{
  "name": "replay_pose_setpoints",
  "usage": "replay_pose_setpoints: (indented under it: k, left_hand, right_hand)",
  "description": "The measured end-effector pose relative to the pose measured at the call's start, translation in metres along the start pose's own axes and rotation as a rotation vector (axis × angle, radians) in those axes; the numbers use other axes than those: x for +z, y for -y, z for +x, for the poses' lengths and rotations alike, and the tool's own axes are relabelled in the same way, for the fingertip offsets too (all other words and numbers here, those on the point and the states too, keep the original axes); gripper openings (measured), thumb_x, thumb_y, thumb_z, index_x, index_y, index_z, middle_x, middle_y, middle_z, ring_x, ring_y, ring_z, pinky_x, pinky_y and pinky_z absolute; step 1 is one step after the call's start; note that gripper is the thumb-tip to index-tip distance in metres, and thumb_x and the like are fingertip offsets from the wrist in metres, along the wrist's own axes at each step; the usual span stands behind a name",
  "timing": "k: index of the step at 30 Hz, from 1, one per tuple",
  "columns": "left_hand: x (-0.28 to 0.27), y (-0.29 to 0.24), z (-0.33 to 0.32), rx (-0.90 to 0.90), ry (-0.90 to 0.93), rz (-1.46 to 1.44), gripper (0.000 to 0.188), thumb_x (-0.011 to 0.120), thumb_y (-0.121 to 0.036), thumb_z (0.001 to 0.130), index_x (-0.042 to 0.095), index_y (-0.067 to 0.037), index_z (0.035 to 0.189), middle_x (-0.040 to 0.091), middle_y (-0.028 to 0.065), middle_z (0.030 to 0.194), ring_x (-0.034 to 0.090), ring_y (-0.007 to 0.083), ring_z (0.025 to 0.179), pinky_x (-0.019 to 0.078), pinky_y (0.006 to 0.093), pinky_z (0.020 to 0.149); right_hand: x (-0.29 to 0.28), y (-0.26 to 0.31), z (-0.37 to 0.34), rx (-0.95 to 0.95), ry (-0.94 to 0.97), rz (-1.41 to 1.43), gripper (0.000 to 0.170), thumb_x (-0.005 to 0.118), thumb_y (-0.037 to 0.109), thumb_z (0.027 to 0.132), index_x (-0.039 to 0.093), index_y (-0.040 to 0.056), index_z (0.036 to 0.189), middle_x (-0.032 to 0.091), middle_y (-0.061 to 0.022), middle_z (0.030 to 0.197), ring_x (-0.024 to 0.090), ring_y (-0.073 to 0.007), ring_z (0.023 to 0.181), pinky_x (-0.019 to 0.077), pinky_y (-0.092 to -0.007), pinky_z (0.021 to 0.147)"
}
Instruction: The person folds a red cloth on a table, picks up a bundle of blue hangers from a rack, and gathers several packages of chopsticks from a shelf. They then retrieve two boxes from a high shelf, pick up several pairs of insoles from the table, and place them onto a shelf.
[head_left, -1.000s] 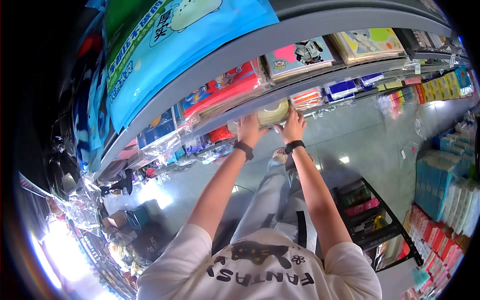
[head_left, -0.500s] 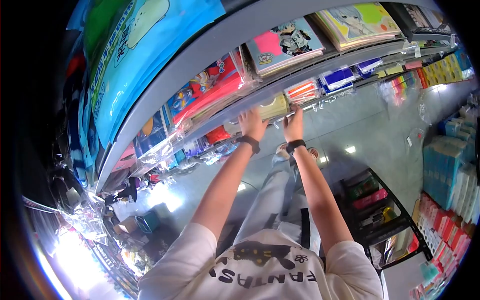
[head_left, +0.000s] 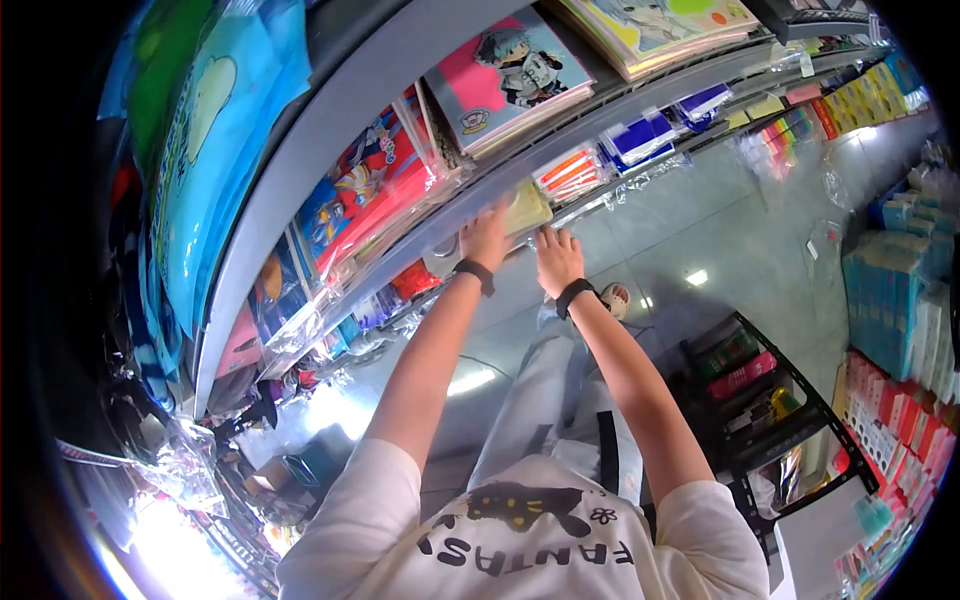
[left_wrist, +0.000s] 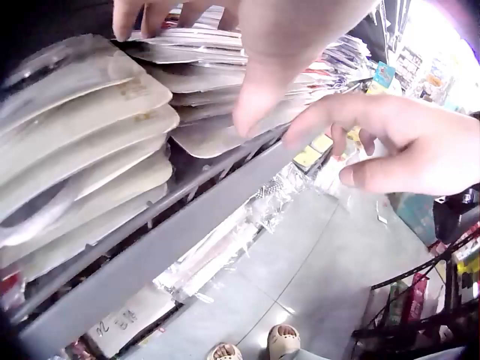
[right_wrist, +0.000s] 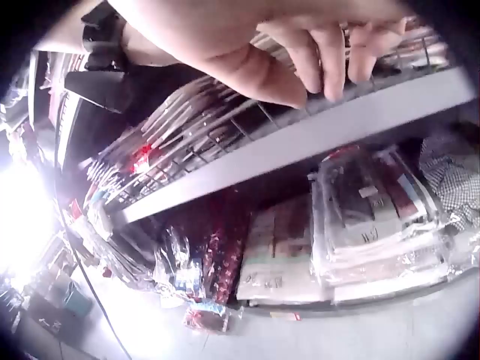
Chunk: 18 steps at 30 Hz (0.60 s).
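In the head view my left hand is at the lower shelf's front, beside a pale yellow pack. The left wrist view has that hand over stacked cream packs, fingers reaching over them and thumb hanging at the front. To its right, my right hand is at the shelf edge, fingers slightly bent. It looks empty in the left wrist view, apart from the shelf rail. In the right wrist view its fingertips hang by the rail; whether they touch it I cannot tell.
Picture-covered books lie on the shelf above, with blue bags at the left. Orange-striped packs sit right of the yellow one. A black rack stands on the floor at the right, teal boxes beyond.
The view has shifted along the shelf, so the books and bags appear farther left. The right hand has come away from the yellow pack and lies lower, at the shelf edge.
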<state>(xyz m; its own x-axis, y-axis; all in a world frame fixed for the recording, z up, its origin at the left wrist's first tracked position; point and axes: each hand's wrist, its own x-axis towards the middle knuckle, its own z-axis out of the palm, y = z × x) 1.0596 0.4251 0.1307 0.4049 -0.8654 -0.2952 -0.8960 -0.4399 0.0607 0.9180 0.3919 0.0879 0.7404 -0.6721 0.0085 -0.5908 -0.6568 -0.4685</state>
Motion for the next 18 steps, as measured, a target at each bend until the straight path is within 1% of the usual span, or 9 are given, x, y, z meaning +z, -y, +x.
replay_pose_setpoints:
  k: [1, 2, 5, 6, 9, 12, 15, 17, 18]
  left_hand:
    - [0.0, 0.0, 0.002, -0.009, 0.007, 0.002, 0.08, 0.07, -0.024, 0.063, 0.024, -0.017, 0.128, 0.036, 0.0137, 0.121, 0.038, 0.0333, 0.11, 0.0331, 0.0444, 0.088]
    - [0.0, 0.0, 0.003, -0.021, 0.015, 0.002, 0.078, 0.069, -0.024, 0.063, 0.025, -0.017, 0.127, 0.036, 0.0139, 0.121, 0.038, 0.0334, 0.11, 0.0332, 0.0451, 0.088]
    - [0.003, -0.004, 0.01, -0.058, 0.085, 0.048, 0.073, 0.068, -0.025, 0.064, 0.027, -0.016, 0.124, 0.036, 0.0144, 0.121, 0.04, 0.0338, 0.109, 0.033, 0.0473, 0.087]
    - [0.003, -0.007, 0.011, -0.053, 0.082, 0.014, 0.071, 0.069, -0.026, 0.064, 0.03, -0.015, 0.122, 0.036, 0.0152, 0.121, 0.039, 0.0341, 0.11, 0.0315, 0.0487, 0.088]
    - [-0.001, -0.016, 0.014, -0.063, 0.068, 0.031, 0.074, 0.069, -0.027, 0.064, 0.027, -0.015, 0.124, 0.033, 0.0165, 0.124, 0.038, 0.0349, 0.111, 0.0296, 0.0494, 0.089]
    - [-0.012, -0.024, 0.013, -0.158, 0.105, -0.068, 0.073, 0.066, -0.031, 0.068, 0.025, -0.013, 0.126, 0.034, 0.0183, 0.125, 0.035, 0.0358, 0.113, 0.0274, 0.0497, 0.09]
    - [-0.005, -0.022, 0.019, -0.081, -0.02, -0.393, 0.06, 0.06, -0.034, 0.074, 0.036, -0.005, 0.12, 0.043, 0.019, 0.118, 0.04, 0.0323, 0.109, 0.0303, 0.0434, 0.089]
    - [0.024, -0.005, 0.043, -0.187, 0.052, -0.761, 0.048, 0.056, -0.034, 0.077, 0.045, -0.001, 0.112, 0.049, 0.0167, 0.109, 0.045, 0.0259, 0.103, 0.0332, 0.0369, 0.086]
    - [0.032, -0.002, 0.056, -0.185, 0.006, -0.849, 0.044, 0.055, -0.032, 0.078, 0.048, 0.0, 0.108, 0.051, 0.0154, 0.106, 0.046, 0.0228, 0.1, 0.0343, 0.0342, 0.084]
  right_hand:
    - [-0.006, 0.001, 0.003, -0.013, 0.027, 0.02, 0.034, 0.05, 0.008, 0.068, 0.05, 0.0065, 0.101, 0.05, -0.0062, 0.102, 0.047, -0.023, 0.091, 0.0375, -0.0321, 0.073]
    - [-0.012, 0.002, 0.004, -0.059, -0.053, 0.051, 0.03, 0.051, 0.008, 0.066, 0.05, 0.0071, 0.097, 0.051, -0.0068, 0.096, 0.047, -0.0225, 0.09, 0.0382, -0.0311, 0.072]
    - [-0.025, 0.002, 0.0, -0.008, -0.058, 0.096, 0.033, 0.053, 0.007, 0.065, 0.05, 0.0073, 0.098, 0.051, -0.0073, 0.095, 0.047, -0.0235, 0.09, 0.039, -0.0321, 0.072]
    - [-0.025, 0.0, -0.004, -0.008, -0.061, 0.136, 0.035, 0.054, 0.007, 0.065, 0.05, 0.0074, 0.099, 0.05, -0.0077, 0.095, 0.047, -0.024, 0.09, 0.0392, -0.0324, 0.072]
    - [-0.031, -0.007, -0.007, 0.001, -0.11, 0.24, 0.038, 0.055, 0.006, 0.063, 0.049, 0.0075, 0.1, 0.049, -0.0088, 0.097, 0.046, -0.0253, 0.091, 0.0393, -0.0338, 0.073]
    - [-0.055, -0.014, -0.001, 0.075, -0.191, 0.284, 0.042, 0.055, 0.003, 0.061, 0.048, 0.0065, 0.102, 0.046, -0.0102, 0.104, 0.044, -0.0269, 0.095, 0.0376, -0.037, 0.076]
    - [-0.078, -0.025, 0.019, 0.16, -0.322, 0.25, 0.045, 0.051, -0.001, 0.062, 0.046, 0.0071, 0.106, 0.045, -0.0108, 0.106, 0.042, -0.0302, 0.096, 0.0378, -0.0378, 0.078]
    - [-0.084, -0.033, 0.029, 0.166, -0.342, 0.264, 0.047, 0.05, -0.002, 0.061, 0.046, 0.0073, 0.107, 0.044, -0.0111, 0.11, 0.042, -0.0302, 0.098, 0.0371, -0.0384, 0.08]
    - [-0.087, -0.036, 0.032, 0.154, -0.355, 0.268, 0.047, 0.05, -0.002, 0.061, 0.046, 0.0074, 0.107, 0.044, -0.0113, 0.111, 0.043, -0.0301, 0.098, 0.0369, -0.0386, 0.08]
